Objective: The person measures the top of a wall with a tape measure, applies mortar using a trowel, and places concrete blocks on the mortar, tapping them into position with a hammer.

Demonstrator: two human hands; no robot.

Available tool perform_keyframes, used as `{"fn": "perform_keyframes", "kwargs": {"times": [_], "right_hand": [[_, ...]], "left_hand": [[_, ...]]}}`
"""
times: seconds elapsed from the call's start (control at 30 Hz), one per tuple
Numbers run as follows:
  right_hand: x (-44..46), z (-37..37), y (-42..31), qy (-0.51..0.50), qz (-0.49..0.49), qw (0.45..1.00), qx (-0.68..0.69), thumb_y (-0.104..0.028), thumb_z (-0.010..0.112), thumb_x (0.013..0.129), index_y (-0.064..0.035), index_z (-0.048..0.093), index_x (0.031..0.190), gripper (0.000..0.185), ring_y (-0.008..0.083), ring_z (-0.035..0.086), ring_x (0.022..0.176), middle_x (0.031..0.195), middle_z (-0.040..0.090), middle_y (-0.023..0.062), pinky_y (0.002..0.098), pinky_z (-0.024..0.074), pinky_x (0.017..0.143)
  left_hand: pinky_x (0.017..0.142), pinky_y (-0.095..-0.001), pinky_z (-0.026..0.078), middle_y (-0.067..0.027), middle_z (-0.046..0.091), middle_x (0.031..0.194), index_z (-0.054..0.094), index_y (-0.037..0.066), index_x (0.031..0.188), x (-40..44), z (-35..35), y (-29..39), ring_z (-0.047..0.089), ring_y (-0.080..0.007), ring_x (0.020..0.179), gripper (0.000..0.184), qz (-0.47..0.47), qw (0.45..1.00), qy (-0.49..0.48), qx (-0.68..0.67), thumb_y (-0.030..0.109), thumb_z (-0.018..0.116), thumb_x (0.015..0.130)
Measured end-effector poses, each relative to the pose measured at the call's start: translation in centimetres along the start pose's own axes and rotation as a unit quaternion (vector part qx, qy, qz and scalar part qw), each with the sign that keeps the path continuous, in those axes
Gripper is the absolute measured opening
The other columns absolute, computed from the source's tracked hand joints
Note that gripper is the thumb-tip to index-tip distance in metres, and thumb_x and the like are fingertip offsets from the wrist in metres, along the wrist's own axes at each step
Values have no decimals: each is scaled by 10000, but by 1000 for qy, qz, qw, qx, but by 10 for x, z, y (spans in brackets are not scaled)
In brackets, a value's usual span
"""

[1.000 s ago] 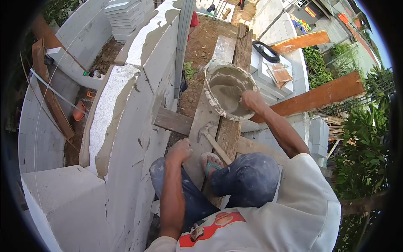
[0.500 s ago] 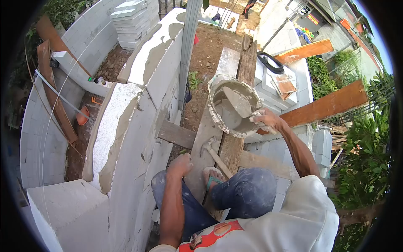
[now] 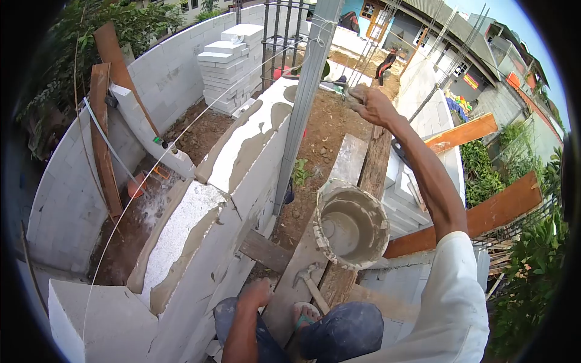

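Open-air building site, bare soil [image 3: 318, 139] beyond. From the knees [image 3: 351, 330], 10 o'clock: lightweight-block wall [image 3: 203, 284], top edge lined with mortar [image 3: 189, 254]. 1 o'clock: mortar bucket [image 3: 370, 224], set on planks [image 3: 308, 233], presumably for easy scooping. Farther out, toward 12 to 1: right hand [image 3: 374, 104], outstretched, fingers closed around an apparent trowel [image 3: 344, 88], seen edge-on. 12 o'clock: claw hammer [image 3: 312, 283], laid flat, probably for ready reach. 11 o'clock: left hand [image 3: 256, 293], fingers curled, contents not discernible.
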State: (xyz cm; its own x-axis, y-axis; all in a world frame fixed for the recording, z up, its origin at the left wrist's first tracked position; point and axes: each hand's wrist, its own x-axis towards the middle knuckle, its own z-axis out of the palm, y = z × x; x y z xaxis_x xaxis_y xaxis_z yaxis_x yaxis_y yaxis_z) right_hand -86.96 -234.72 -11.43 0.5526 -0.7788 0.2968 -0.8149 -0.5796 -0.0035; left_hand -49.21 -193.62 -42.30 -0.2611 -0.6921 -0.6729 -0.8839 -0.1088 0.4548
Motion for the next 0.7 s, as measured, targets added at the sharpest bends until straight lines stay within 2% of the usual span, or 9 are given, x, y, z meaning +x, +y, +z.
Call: {"fn": "perform_keyframes", "kwargs": {"times": [0.03,0.1,0.27,0.33,0.47,0.53,0.6,0.63,0.7], "right_hand": [[18,4,2,2,-5,1000,-1,-251,713,941,-40,724,1208,340,416,683,1127,1274,711,186,470,563,996],[48,11,0,31,-122,991,-40,-232,714,946,-61,716,1171,283,381,685,1082,1196,697,131,480,568,943],[77,24,-5,48,-162,979,-113,-176,717,924,-68,705,1067,180,329,693,1029,1123,669,85,475,575,858],[79,32,-3,60,-95,971,-210,-133,695,916,-66,710,1060,159,327,707,1018,1118,682,101,488,579,848],[70,32,-18,46,-8,967,-251,-114,658,917,-53,712,1078,180,331,723,1017,1106,698,137,499,589,838],[51,26,-28,48,88,958,-268,-127,609,939,-45,715,1088,201,340,738,1020,1125,714,160,512,599,821],[7,25,-23,58,122,977,-164,-164,580,945,-24,694,1057,213,399,735,967,1063,723,209,527,594,822],[-20,31,-12,82,130,983,-103,-183,574,943,-16,683,1052,228,426,729,938,1025,724,231,536,588,825],[-83,18,-27,12,208,976,-57,-249,595,925,2,654,994,267,463,711,904,915,702,275,548,571,817]], "left_hand": [[1049,-560,535,-284,710,1298,672,27,1279,0,0,0,681,-457,1219,428,-1,1000,5,-2,276,678,931],[1042,-561,540,-297,708,1291,667,20,1288,2,0,-3,683,-466,1212,421,-10,1000,9,-23,236,658,926],[1082,-507,509,-219,695,1349,672,76,1346,8,8,-19,642,-388,1293,484,-25,999,11,-20,350,708,947],[1080,-507,510,-218,694,1349,672,77,1346,7,9,-21,642,-386,1293,485,-19,999,20,-16,351,709,948],[1084,-502,510,-217,685,1366,668,71,1350,2,-1,-11,634,-387,1304,488,-31,999,3,-18,341,706,946],[1088,-501,509,-217,685,1368,666,69,1352,0,-2,-10,633,-388,1307,491,-34,999,-5,-20,339,707,944],[1003,-568,546,-313,727,1202,669,-11,1191,-7,-2,-9,694,-490,1160,406,13,998,55,-35,284,731,919],[993,-569,549,-308,730,1198,666,-10,1194,-11,-4,-7,697,-487,1148,408,34,996,70,-35,282,740,917],[993,-568,549,-310,730,1198,674,-10,1176,-15,-7,-5,700,-484,1145,388,41,996,70,-38,265,742,910]]}}
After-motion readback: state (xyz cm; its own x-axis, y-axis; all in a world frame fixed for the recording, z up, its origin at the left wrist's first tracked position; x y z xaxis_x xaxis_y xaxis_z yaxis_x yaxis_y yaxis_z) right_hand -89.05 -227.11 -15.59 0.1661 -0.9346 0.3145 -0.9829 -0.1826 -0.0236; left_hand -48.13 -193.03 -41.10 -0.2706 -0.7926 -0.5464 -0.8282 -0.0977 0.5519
